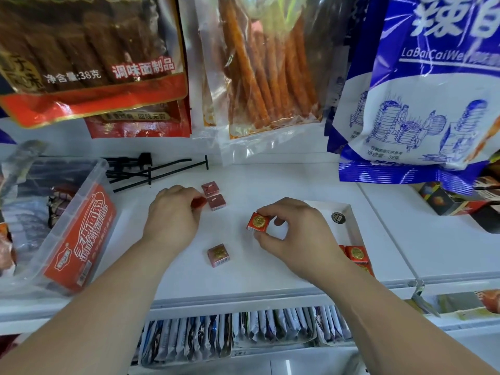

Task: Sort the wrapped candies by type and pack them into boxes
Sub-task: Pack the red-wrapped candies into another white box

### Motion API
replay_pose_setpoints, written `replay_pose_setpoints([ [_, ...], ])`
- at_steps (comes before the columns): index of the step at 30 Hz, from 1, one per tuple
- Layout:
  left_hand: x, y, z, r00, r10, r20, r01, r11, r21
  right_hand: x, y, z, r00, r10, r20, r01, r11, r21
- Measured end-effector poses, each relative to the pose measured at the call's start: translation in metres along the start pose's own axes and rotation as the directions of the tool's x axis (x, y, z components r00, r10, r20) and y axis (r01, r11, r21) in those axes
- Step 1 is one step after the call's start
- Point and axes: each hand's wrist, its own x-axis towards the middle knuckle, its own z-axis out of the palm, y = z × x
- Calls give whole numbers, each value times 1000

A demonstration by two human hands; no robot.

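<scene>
Right grip (292, 239): thumb and fingertips pinch a red square foil-wrapped candy with gold emblem (258, 222), just left of the white open cardboard box (349, 212). Left grip (173, 215): fingers curled round a small red wrapped piece (198, 203), farther left of the box, just beside two pale pink square candies (217, 202). Third pink candy (219, 255): flat on the white tabletop (270, 185), left of the box. Red candies (357, 254): inside the box.

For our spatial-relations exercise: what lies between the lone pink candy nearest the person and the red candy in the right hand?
The head view shows only bare white counter between the pink candy and the red candy.
</scene>
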Motion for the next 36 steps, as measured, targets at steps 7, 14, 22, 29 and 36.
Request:
replay_pose_setpoints([
  [7,-12,19,-22,964,-226,139,265,830,-491,-3,-3,-4,999,-40,5,40,998,51],
  [14,-41,62,-40,851,-87,518,521,15,-854,-4,-17,-15,996,-48,-81,59,989,135],
  [22,-48,85,-32,854,64,517,514,50,-856,-8,-6,-25,991,-57,-124,68,993,93],
  [29,-46,104,-23,831,134,540,522,149,-840,-14,9,-42,990,-75,-124,95,982,165],
  [36,-38,134,-17,801,218,558,530,177,-830,-21,24,-74,994,-8,-106,32,972,233],
])
